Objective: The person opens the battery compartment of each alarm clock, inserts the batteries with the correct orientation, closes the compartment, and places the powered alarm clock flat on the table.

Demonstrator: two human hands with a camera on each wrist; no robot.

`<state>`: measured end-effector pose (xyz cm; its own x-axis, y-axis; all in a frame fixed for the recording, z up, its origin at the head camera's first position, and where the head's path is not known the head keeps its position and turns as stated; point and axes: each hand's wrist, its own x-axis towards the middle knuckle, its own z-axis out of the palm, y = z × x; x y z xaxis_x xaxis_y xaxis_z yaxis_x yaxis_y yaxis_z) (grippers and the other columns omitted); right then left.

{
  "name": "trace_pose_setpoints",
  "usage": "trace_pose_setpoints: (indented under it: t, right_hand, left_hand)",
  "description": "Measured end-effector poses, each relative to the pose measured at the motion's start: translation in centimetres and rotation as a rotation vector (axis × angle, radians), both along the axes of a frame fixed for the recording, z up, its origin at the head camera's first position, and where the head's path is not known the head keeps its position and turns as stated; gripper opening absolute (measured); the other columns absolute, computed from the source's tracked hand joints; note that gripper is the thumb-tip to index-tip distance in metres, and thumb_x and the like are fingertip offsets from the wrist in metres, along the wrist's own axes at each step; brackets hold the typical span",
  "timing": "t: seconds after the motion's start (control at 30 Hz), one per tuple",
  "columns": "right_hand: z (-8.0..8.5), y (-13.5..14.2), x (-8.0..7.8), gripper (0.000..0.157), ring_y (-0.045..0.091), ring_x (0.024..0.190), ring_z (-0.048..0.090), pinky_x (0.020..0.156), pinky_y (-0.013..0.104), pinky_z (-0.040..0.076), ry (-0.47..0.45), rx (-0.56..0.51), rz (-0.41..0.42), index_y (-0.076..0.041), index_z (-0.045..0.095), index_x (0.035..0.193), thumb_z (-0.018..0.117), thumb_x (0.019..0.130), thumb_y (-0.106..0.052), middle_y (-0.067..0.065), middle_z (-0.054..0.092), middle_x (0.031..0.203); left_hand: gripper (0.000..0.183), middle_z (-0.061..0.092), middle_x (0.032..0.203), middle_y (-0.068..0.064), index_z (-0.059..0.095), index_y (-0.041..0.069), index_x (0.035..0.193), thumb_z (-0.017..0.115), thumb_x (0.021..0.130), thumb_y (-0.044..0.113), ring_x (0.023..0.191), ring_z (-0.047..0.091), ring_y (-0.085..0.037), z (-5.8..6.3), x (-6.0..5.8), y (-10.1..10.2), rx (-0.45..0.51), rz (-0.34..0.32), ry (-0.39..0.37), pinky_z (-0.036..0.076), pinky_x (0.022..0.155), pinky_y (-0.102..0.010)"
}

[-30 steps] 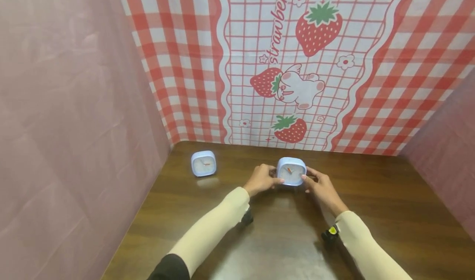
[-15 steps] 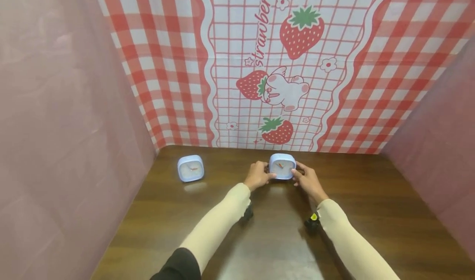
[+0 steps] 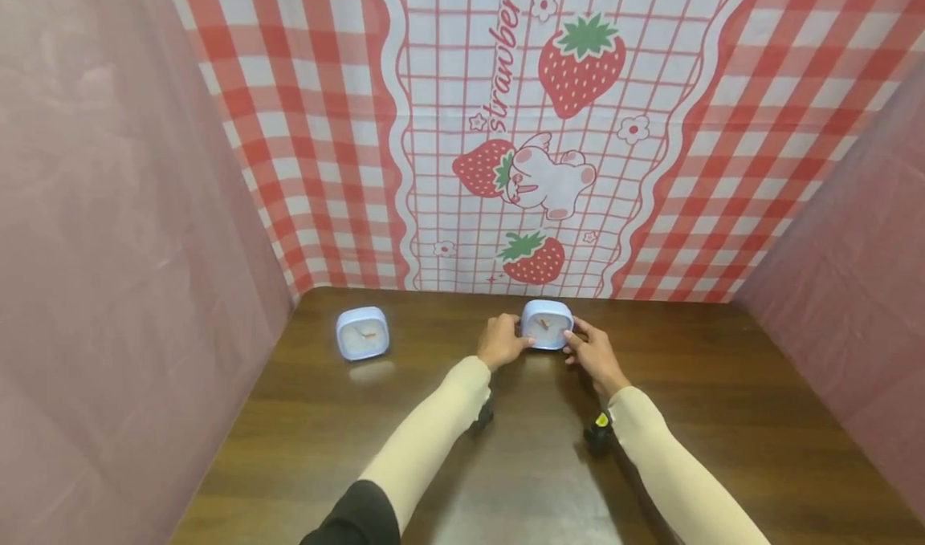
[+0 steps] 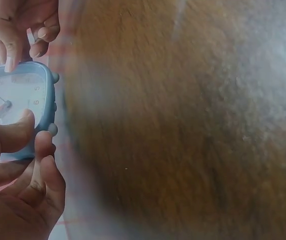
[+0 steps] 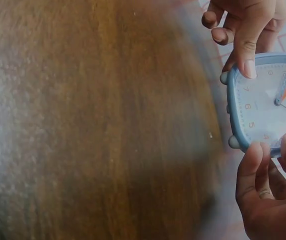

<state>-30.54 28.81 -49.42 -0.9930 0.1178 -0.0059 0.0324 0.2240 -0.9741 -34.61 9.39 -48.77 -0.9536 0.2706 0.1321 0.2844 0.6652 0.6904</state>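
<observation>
Between both hands is a light-blue alarm clock (image 3: 547,325), square with rounded corners, its white dial turned toward me. My left hand (image 3: 500,342) grips its left side, thumb on the dial's lower corner and fingers behind. On the opposite side my right hand (image 3: 596,356) pinches it the same way. In the left wrist view the clock (image 4: 13,92) lies sideways, small round feet along its base; numerals and an orange hand show on the dial in the right wrist view (image 5: 263,107). A second matching clock (image 3: 363,334) stands on the table at the left.
The brown wooden table (image 3: 535,465) ends at a red-and-white checked cloth (image 3: 332,168) with strawberry prints, hung as a back wall. Pinkish cloth walls (image 3: 130,248) close off both sides. Dark devices (image 3: 598,433) sit under the wrists.
Both hands have carried the held clock a little farther back toward the checked cloth. The head view has turned slightly right, so everything sits farther left. The second clock stays put.
</observation>
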Motion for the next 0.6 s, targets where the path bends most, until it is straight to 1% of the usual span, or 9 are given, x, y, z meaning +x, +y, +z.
trace_pose_setpoints:
  t: [0.13,0.2,0.3,0.37,0.47,0.6]
  right_hand:
    - [0.2,-0.1,-0.4,0.053,0.012,0.074,0.059,0.057,0.022,0.055,-0.004,-0.007,-0.014,0.010,0.034,0.154,0.053,0.107,-0.005,0.019,0.064,0.099]
    - [0.2,-0.1,-0.5,0.053,0.012,0.074,0.059,0.058,0.022,0.055,-0.008,0.006,-0.009,0.010,0.035,0.154,0.052,0.107,-0.006,0.020,0.064,0.103]
    - [0.3,-0.1,-0.8,0.052,0.012,0.075,0.059,0.058,0.022,0.055,-0.021,0.021,0.002,0.010,0.035,0.154,0.052,0.108,-0.007,0.026,0.062,0.113]
    - [0.3,-0.1,-0.9,0.051,0.011,0.075,0.059,0.059,0.022,0.055,-0.031,0.029,0.004,0.009,0.036,0.154,0.051,0.108,-0.008,0.028,0.060,0.120]
    - [0.3,0.0,-1.1,0.051,0.011,0.075,0.059,0.060,0.023,0.055,-0.044,0.032,0.001,0.008,0.036,0.154,0.051,0.108,-0.008,0.031,0.058,0.125]
    - [0.3,0.1,-1.4,0.052,0.010,0.076,0.059,0.060,0.022,0.056,-0.051,0.033,0.007,0.008,0.035,0.155,0.051,0.108,-0.009,0.032,0.054,0.132]
  left_hand:
    - [0.051,0.076,0.110,-0.011,0.071,0.003,0.128,0.084,0.087,0.032,0.100,0.071,-0.027,0.3,-0.2,0.1,-0.027,0.013,-0.008,0.058,0.082,-0.040]
    - [0.052,0.075,0.115,-0.012,0.071,0.004,0.128,0.084,0.087,0.032,0.103,0.071,-0.029,0.3,-0.3,0.1,-0.040,0.025,-0.020,0.058,0.084,-0.041]
    - [0.052,0.074,0.120,-0.013,0.071,0.005,0.128,0.085,0.086,0.033,0.106,0.070,-0.030,0.2,-0.4,0.2,-0.057,0.043,-0.040,0.058,0.086,-0.042]
    - [0.051,0.074,0.118,-0.012,0.072,0.006,0.127,0.085,0.086,0.034,0.106,0.070,-0.030,0.1,-0.5,0.2,-0.066,0.049,-0.048,0.058,0.086,-0.042]
    - [0.049,0.075,0.114,-0.012,0.073,0.007,0.124,0.085,0.086,0.034,0.103,0.071,-0.030,-0.1,-0.6,0.3,-0.071,0.048,-0.047,0.058,0.085,-0.042]
    - [0.048,0.074,0.115,-0.014,0.073,0.004,0.124,0.083,0.088,0.032,0.105,0.070,-0.031,-0.4,-0.9,0.5,-0.054,0.042,-0.043,0.057,0.089,-0.042]
